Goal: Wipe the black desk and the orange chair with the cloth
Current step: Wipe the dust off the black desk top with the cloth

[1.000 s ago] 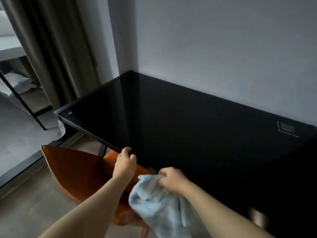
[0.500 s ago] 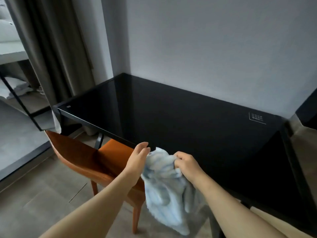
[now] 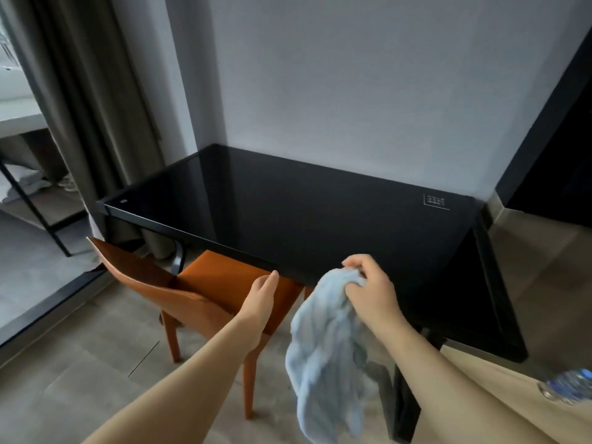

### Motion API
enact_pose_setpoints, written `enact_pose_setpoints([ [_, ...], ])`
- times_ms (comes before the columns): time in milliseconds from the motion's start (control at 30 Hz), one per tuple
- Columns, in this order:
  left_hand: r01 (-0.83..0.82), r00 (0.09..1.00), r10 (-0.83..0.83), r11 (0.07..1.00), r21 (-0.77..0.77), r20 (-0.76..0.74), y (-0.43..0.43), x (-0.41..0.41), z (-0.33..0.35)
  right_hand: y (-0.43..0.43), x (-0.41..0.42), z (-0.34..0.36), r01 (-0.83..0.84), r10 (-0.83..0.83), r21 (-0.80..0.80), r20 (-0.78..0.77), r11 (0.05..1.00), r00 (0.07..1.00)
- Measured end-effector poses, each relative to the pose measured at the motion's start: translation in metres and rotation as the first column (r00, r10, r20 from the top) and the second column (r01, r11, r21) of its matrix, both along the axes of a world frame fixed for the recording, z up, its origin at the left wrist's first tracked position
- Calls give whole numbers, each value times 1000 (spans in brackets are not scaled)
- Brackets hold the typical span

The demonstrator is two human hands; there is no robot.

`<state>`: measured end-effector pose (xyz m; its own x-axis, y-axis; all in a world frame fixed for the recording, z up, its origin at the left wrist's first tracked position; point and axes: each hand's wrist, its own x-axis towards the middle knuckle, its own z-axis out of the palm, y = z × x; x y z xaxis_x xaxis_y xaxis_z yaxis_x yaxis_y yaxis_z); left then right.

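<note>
the cloth [image 3: 323,341], pale blue and fluffy, hangs bunched from the right hand [image 3: 368,286] just in front of the black desk [image 3: 288,213], and most of its length drops below the desk's front edge. the only writing on the desk is a small white-outlined box [image 3: 435,201] with a few lines of print near its back right corner, too small to read. a tiny round mark [image 3: 123,201] sits at the desk's left front corner, and it too is illegible.

the right hand is raised over the desk's front edge with its fingers curled and pinching the cloth's top folds. the gathered top sits inside that grip and the rest trails down along the wrist and forearm. the right forearm reaches in from below and to the right.

the left hand [image 3: 261,298] is held edge-up with straight fingers close together, gripping nothing. its fingertips are at the desk's front edge, left of the cloth, but i cannot tell whether they touch it. it is apart from the cloth.

the orange chair [image 3: 224,280] stands at the front of the desk towards its left end, with the seat partly tucked beneath the top. a grey curtain [image 3: 96,107] hangs beyond the desk's left end. a blurred clear bottle [image 3: 567,387] lies in front of the desk's right end.
</note>
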<state>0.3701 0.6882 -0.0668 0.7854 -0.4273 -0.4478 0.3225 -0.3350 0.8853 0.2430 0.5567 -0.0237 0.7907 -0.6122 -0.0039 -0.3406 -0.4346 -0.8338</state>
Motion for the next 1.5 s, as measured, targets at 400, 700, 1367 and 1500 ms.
enact_pose_setpoints([
  [400,660,695,-656,744,102,294,25,51,35,27,57,50,-333,343,267,9,904,939],
  [700,546,511,-747,664,510,426,42,101,52,6,84,72,-134,116,109,155,985,981],
  [1367,376,845,-462,871,-316,-268,58,151,77,82,147,27,-218,159,460,165,861,974],
  [1500,413,852,-447,894,-174,-273,70,162,67,75,151,12,-99,-103,567,314,818,944],
])
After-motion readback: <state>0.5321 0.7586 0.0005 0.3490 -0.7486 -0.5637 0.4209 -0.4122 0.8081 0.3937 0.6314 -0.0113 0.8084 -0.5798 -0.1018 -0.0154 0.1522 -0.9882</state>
